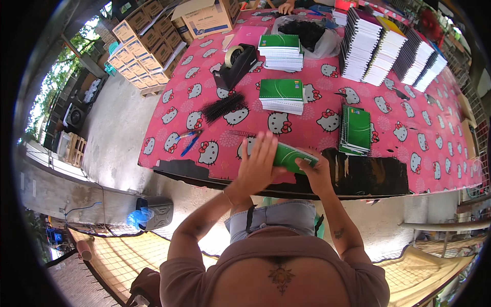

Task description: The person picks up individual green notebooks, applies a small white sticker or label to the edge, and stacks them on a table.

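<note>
A small green-covered notebook (289,157) is tilted at the table's near edge in front of me. My right hand (315,171) grips its right end, thumb on top of the cover. At its left end lies my left hand (259,161), fingers stretched out and thumb reaching toward the notebook. A thin spiral coil (241,133) shows just beyond the left fingertips; the rest of it is hidden. Farther left are blue-handled pliers (190,143) and a pile of black spiral coils (224,106). Bound green notebooks (356,129) lie stacked to the right.
Two stacks of green notebooks (281,89) (279,43) stand ahead, beside a black tape dispenser (236,68). Tall stacks of spiral notebooks (361,43) rise at the far right. A plastic bag of black coils (307,35) and cardboard boxes (209,19) sit farther back, near another person's hand (286,7).
</note>
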`<action>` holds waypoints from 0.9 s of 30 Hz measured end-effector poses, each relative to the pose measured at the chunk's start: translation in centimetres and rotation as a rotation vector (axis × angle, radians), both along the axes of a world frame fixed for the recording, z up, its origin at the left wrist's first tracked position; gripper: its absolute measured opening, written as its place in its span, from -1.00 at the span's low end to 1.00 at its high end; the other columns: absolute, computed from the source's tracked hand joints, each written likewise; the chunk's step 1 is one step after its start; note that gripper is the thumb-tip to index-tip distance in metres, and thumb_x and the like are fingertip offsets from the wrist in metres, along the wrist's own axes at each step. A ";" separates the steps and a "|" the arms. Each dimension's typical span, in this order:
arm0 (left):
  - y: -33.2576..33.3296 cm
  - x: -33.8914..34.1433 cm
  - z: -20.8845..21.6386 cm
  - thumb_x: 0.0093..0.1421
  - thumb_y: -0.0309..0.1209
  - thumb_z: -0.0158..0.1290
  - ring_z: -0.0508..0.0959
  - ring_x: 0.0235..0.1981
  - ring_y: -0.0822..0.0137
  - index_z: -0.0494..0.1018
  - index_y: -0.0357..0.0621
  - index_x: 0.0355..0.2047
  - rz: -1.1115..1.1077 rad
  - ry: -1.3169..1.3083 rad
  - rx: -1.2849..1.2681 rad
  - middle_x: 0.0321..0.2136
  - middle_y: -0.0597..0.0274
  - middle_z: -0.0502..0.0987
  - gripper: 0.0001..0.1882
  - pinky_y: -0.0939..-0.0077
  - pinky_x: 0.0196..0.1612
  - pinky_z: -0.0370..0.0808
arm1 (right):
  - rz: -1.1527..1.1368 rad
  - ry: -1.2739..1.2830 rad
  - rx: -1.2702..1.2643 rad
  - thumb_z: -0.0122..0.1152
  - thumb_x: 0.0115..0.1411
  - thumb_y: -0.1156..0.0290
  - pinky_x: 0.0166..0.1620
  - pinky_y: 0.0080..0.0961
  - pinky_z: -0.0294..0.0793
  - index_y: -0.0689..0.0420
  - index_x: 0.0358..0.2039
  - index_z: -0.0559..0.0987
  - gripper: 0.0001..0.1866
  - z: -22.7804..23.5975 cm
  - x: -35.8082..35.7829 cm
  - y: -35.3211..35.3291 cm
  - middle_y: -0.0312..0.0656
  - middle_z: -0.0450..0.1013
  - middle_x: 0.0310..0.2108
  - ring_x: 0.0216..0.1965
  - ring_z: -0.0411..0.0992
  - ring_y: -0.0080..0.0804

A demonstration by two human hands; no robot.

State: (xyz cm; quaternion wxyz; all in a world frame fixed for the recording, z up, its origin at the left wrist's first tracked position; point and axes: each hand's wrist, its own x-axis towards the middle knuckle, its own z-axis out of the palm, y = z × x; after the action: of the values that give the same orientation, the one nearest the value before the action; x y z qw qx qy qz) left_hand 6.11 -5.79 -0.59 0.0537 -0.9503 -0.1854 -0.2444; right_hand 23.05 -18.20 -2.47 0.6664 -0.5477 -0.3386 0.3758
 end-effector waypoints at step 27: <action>2.9 0.9 5.4 0.23 -0.30 0.12 0.58 -0.13 0.22 0.49 -0.08 0.03 -0.259 -0.104 -0.167 -0.15 0.21 0.59 -0.64 -0.10 0.36 -0.02 | 0.036 -0.269 0.029 0.22 0.21 0.58 -0.21 -0.57 0.50 0.25 -0.05 0.59 -0.73 1.8 0.9 -0.4 -0.16 0.60 -0.28 -0.29 0.52 -0.56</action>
State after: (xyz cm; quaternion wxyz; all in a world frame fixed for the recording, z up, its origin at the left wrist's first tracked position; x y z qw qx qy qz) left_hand 7.02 -2.85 4.82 -0.0672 -0.9535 -0.0836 -0.2817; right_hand 23.92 -18.62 -0.66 0.6160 -0.5774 -0.4402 0.3057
